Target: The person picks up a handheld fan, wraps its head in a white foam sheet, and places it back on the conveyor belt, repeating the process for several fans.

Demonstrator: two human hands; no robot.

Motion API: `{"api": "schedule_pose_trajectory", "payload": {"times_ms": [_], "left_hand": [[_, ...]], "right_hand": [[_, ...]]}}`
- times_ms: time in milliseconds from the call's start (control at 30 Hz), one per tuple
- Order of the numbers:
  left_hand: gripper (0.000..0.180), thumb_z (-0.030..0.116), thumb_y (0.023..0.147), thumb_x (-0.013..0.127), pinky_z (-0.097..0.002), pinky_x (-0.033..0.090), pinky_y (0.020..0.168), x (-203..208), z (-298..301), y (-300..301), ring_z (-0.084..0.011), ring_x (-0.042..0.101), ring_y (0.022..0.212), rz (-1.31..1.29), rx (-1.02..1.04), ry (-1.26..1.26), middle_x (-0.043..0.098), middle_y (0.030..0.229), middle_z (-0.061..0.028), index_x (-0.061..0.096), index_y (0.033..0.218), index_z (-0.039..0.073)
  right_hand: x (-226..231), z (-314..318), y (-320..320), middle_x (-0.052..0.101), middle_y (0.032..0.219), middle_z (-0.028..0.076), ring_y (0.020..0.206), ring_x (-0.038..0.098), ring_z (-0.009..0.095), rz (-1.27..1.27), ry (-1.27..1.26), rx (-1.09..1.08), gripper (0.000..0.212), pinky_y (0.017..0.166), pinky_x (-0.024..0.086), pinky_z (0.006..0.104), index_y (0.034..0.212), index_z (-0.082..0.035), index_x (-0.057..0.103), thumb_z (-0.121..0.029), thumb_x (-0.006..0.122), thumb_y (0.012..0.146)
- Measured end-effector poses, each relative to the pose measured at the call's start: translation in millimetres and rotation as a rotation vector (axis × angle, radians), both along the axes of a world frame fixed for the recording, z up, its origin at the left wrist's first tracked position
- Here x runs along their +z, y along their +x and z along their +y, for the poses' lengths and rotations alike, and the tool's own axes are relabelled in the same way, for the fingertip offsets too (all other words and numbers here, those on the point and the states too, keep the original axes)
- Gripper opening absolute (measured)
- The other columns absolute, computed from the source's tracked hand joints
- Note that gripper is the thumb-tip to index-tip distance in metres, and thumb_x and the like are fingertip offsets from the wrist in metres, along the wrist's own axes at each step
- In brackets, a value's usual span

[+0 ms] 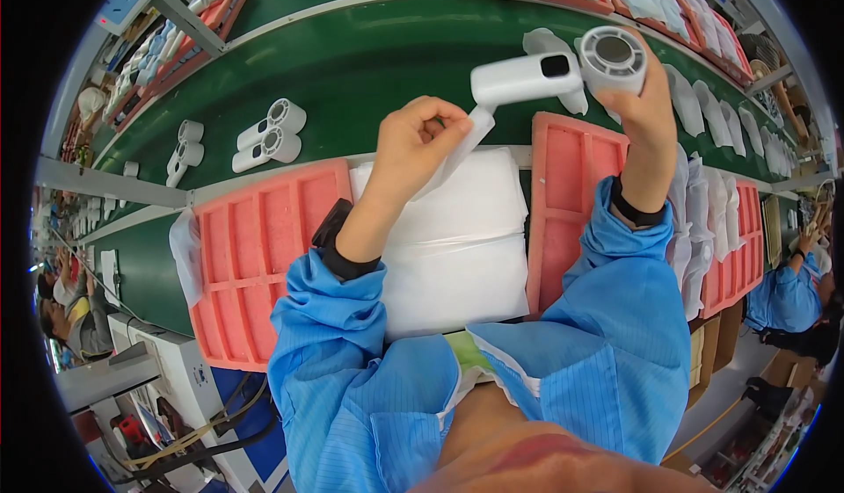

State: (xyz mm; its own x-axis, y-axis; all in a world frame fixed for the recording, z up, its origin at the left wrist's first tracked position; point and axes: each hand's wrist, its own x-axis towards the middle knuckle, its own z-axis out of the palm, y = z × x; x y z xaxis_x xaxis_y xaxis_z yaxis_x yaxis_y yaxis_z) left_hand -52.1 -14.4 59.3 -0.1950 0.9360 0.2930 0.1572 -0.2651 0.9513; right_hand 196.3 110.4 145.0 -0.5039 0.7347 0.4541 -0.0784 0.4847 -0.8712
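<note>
We see one white handheld fan (526, 80) held up over the green belt (378, 71), right of centre, beyond a stack of white sheets (453, 269). Smooth rounded body, slightly glossy, dark square window near one end; round head with grey vented ring, dark centre, facing up toward us. Right hand (652, 106) is gripping that head from the outer side, thumb at the lower edge. Left hand (418, 146) is pinching a limp white strip (459, 152) between thumb and fingertips; its upper end meets the body's left end, and we can't tell if it's attached. Edges: pink tray (272, 260) left of the stack, another foam tray (571, 203) right of it, pale rail (352, 6) along the belt's far side. For room, we get bare belt leftward until the paired white fans (270, 137); to the right, white wrapped pieces (708, 106) crowd closer.
</note>
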Motion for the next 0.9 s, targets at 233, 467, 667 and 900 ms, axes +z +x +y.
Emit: {"api": "schedule_pose_trajectory", "payload": {"times_ms": [233,467,667,900], "left_hand": [[0.005,0.004,0.079,0.070,-0.0194,0.041,0.055,14,3,-3,-0.0045,0.052,0.061,0.029,0.050,0.053,0.061,0.077,-0.0012,0.070,0.083,0.003],[0.006,0.004,0.077,0.070,-0.0206,0.043,0.054,-6,1,-6,-0.0060,0.054,0.059,0.223,0.021,0.133,0.063,0.072,-0.0035,0.070,0.082,0.001],[0.009,0.002,0.077,0.066,-0.0204,0.043,0.055,1,-12,-17,-0.0075,0.056,0.062,0.082,0.176,0.010,0.065,0.074,-0.0037,0.073,0.083,0.002],[0.011,0.001,0.080,0.063,-0.0187,0.042,0.056,29,-16,-10,-0.0072,0.057,0.062,-0.210,0.159,-0.003,0.067,0.078,-0.0023,0.073,0.084,0.001]], "right_hand": [[13,-4,1,0.060,0.099,0.002,0.091,0.056,0.010,-0.182,0.178,0.033,0.060,0.081,0.044,0.0252,0.113,-0.002,0.055,-0.016,0.074,0.057],[9,-15,-19,0.058,0.095,0.001,0.088,0.054,0.010,-0.250,0.218,0.054,0.057,0.078,0.044,0.0255,0.108,-0.004,0.055,-0.014,0.075,0.056],[10,-37,-27,0.059,0.092,0.003,0.084,0.056,0.013,-0.219,0.098,0.141,0.053,0.076,0.045,0.0270,0.105,-0.004,0.055,-0.014,0.073,0.056],[-3,-38,-43,0.058,0.090,0.005,0.083,0.057,0.016,-0.265,0.190,0.118,0.052,0.075,0.045,0.0281,0.104,-0.005,0.055,-0.014,0.072,0.056]]}}
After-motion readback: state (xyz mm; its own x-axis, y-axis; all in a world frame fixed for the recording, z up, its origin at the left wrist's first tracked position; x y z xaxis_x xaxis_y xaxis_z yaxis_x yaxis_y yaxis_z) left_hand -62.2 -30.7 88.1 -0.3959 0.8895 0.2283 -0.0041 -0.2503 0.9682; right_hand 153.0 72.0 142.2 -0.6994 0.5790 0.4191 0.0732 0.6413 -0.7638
